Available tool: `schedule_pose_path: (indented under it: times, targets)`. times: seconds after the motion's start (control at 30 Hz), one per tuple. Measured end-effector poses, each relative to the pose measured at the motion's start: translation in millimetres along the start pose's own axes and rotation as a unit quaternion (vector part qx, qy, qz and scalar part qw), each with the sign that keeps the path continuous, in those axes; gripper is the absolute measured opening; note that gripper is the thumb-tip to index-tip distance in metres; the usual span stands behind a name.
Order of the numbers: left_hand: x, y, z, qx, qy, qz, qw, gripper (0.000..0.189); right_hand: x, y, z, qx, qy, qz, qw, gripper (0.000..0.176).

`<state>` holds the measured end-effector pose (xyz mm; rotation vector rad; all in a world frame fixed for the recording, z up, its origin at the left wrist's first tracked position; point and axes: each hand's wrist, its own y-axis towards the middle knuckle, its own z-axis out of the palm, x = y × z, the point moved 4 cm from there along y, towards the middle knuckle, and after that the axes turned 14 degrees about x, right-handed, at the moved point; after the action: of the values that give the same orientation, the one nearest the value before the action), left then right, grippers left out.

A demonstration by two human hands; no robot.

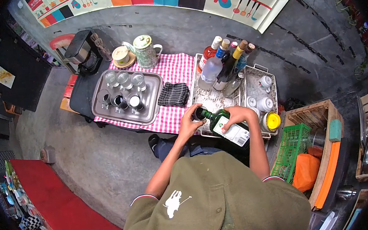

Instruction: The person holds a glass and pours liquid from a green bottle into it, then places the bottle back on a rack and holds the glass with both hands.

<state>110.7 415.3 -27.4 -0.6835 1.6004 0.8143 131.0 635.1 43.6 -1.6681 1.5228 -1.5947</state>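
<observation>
My right hand point(237, 115) grips a dark green bottle point(228, 128) with a white label, tilted so its neck points left. The bottle's mouth meets a small dark cup point(200, 113), which my left hand point(190, 119) holds by its rim and side. Both hands hover over the front edge of a metal tray point(208, 99) on the table. Whether liquid is flowing I cannot tell.
Several bottles point(222, 64) stand at the tray's back. A wire basket point(260, 92) with white cups sits right of it. A steel tray point(124, 98) of glasses, a folded dark cloth point(173, 94), a kettle point(146, 51) and a coffee machine point(81, 51) lie left. Crates point(314, 148) stand at right.
</observation>
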Motion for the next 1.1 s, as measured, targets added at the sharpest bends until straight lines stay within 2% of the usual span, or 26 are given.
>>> schedule_pose_path:
  times: [0.3,0.5,0.9,1.1]
  targets:
    - [-0.2,3.7,0.9,0.016,-0.008,-0.019,1.0,0.069,1.3,-3.7,-1.5,-0.013,0.022,-0.02,0.999,0.075]
    - [-0.3,4.2,0.9,0.006,-0.015,0.008,1.0,0.066,2.4,-3.9,-2.0,-0.019,0.017,-0.019,1.0,0.079]
    - [-4.2,1.2,-1.0,-0.002,-0.01,-0.009,1.0,0.067,-5.1,2.2,0.1,-0.028,0.006,-0.021,0.999,0.084]
    - [-5.7,1.5,-2.6,-0.004,-0.012,-0.009,1.0,0.066,-6.5,3.1,3.5,-0.042,0.012,-0.055,0.998,0.086]
